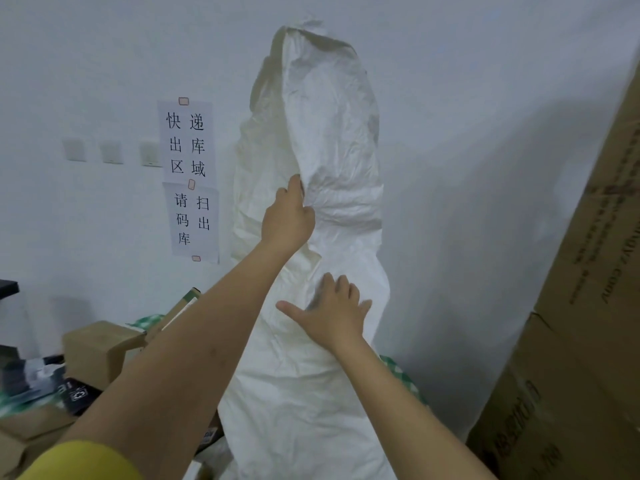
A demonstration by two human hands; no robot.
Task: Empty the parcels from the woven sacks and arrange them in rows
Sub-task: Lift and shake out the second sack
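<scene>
A tall white woven sack [332,140] hangs upside down in front of the white wall, crumpled and stretched from the top of the view to the bottom. My left hand [289,216] grips a fold of the sack at mid height, fingers curled into the cloth. My right hand [332,313] lies flat against the sack lower down, fingers spread and straight. Brown cardboard parcels [100,351] lie at the lower left on a green checked cloth [147,322], partly hidden by my left forearm. What the sack holds is hidden.
Large cardboard cartons [581,358] stack up along the right edge. Paper signs [190,178] and wall switches [110,152] are on the wall at left. Dark packets [74,393] lie among the parcels at lower left.
</scene>
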